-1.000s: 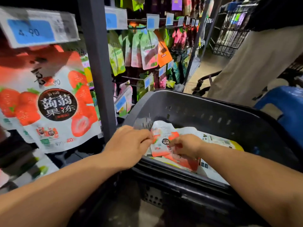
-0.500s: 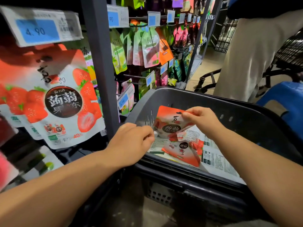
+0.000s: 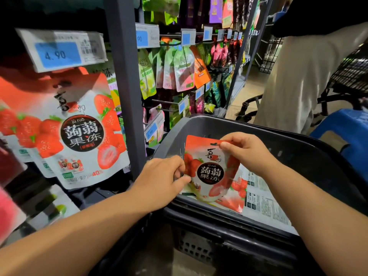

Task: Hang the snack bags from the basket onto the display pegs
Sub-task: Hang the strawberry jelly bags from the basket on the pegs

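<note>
Since half a second ago the red-and-white strawberry snack pouch (image 3: 209, 172) has been lifted upright, front facing the camera, above the dark grey plastic basket (image 3: 298, 148) at lower centre of the frame. The left hand (image 3: 161, 182) has joined in and pinches its left edge. The right hand (image 3: 247, 154) pinches its top right corner.

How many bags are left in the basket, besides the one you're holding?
2 visible: a face-up strawberry bag under the held bag, and a back-up bag to its right. More may be hidden beneath.
</note>
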`<state>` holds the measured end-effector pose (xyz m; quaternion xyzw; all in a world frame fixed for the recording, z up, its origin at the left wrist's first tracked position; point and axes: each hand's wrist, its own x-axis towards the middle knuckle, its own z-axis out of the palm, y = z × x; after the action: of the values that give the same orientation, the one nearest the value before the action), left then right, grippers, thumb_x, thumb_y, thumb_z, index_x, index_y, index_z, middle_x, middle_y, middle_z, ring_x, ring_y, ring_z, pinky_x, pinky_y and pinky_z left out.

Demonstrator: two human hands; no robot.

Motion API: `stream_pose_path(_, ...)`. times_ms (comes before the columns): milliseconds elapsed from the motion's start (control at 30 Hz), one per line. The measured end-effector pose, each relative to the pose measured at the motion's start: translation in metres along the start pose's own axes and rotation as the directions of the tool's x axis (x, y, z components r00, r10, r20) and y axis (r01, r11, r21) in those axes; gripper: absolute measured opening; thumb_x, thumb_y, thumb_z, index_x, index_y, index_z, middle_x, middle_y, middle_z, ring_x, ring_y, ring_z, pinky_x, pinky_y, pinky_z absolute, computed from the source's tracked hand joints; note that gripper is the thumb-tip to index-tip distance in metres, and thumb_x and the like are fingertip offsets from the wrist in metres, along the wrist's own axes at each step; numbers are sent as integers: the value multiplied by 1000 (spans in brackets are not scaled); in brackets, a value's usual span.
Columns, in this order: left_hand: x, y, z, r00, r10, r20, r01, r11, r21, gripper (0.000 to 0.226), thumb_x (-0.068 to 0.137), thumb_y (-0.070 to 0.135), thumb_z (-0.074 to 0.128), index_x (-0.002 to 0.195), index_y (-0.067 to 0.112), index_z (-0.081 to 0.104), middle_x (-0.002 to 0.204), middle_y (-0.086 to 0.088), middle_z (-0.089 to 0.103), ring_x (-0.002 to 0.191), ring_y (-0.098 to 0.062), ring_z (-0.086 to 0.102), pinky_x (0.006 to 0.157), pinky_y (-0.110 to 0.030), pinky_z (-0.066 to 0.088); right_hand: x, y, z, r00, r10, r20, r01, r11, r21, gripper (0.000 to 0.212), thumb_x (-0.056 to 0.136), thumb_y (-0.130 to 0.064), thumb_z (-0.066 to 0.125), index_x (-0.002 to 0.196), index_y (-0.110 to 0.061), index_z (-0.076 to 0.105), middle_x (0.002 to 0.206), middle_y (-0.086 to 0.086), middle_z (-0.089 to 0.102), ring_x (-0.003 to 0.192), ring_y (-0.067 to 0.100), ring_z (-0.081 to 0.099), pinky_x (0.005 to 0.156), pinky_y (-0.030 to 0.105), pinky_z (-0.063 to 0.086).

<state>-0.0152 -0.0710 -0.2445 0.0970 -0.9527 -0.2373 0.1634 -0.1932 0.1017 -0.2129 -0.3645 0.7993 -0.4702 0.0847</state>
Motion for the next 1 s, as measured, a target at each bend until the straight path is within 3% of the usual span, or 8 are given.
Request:
stream_pose_path(167, -2, -1, 1, 989, -148, -2, 147, 987, -57, 67, 73, 62, 71, 117, 30, 34, 114, 11, 38, 113, -17, 45, 97, -33, 36, -7, -20, -7, 997, -82, 7, 79, 970, 230, 37, 94, -10, 64, 74, -41, 74, 72, -9, 71, 68, 4, 65, 60, 20, 50)
stream_pose_path(267, 4, -1, 1, 978, -189, 89, 200, 970, -141, 113, 54, 74, 76, 141, 36, 16, 141, 13, 43, 134, -18, 40, 111, -41, 32, -11, -31, -9, 989, -144, 22, 131, 946, 296, 25, 87, -19, 68, 75, -40, 75, 74, -8, 71, 72, 7, 66, 64, 22, 55)
stream_pose_path(367, 12, -1, 1, 977, -185, 101, 202, 960, -196, 124, 44, 76, 77, 144, 45, 10, 126, 26, 55, 133, -14, 45, 112, -42, 34, -13, -35, -4, 980, -199, 31, 181, 940, 289, 18, 82, -24, 63, 77, -36, 76, 77, -8, 72, 76, 8, 67, 70, 23, 55)
stream_pose_path(433, 16, -1, 0, 966, -243, 87, 256, 943, -213, 117, 47, 71, 81, 144, 38, 25, 113, 27, 58, 122, -12, 52, 105, -37, 41, -13, -39, -1, 975, -223, 20, 208, 935, 286, 16, 84, -18, 65, 80, -30, 74, 79, -11, 71, 77, 4, 66, 72, 21, 54)
stream_pose_path(600, 18, 1, -2, 946, -316, 75, 324, 903, -281, 69, 43, 75, 75, 94, 28, 71, 83, 13, 74, 85, -6, 67, 85, -33, 53, -13, -38, 4, 976, -212, -40, 213, 921, 326, 22, 91, -7, 65, 83, -26, 72, 78, -13, 71, 76, 4, 65, 72, 23, 55)
stream_pose_path(767, 15, 11, -4, 940, -342, 8, 313, 850, -423, 26, 73, 38, 83, 60, 27, 63, 51, 19, 63, 50, 8, 56, 62, -24, 43, -7, -29, 8, 995, -88, -52, 102, 836, 540, 30, 70, -30, 79, 96, -40, 69, 86, 8, 68, 81, 24, 66, 78, 45, 55)
stream_pose_path(867, 16, 20, -10, 927, -368, -76, 267, 788, -554, 36, 78, 22, 79, 53, 26, 53, 38, 18, 53, 40, 9, 50, 49, -9, 35, -3, -22, 6, 998, -32, 59, -15, 746, 665, 76, 58, -29, 78, 128, -26, 48, 79, 4, 68, 69, 16, 68, 58, 31, 54)
stream_pose_path(1000, 22, 23, -13, 902, -407, -142, 216, 711, -669, 20, 77, 24, 80, 65, 23, 64, 46, 21, 61, 48, 6, 57, 54, -9, 39, -11, -18, 17, 968, -6, 250, -129, 844, 521, 60, 63, -23, 79, 116, -5, 57, 84, 9, 71, 72, 19, 69, 62, 31, 53)
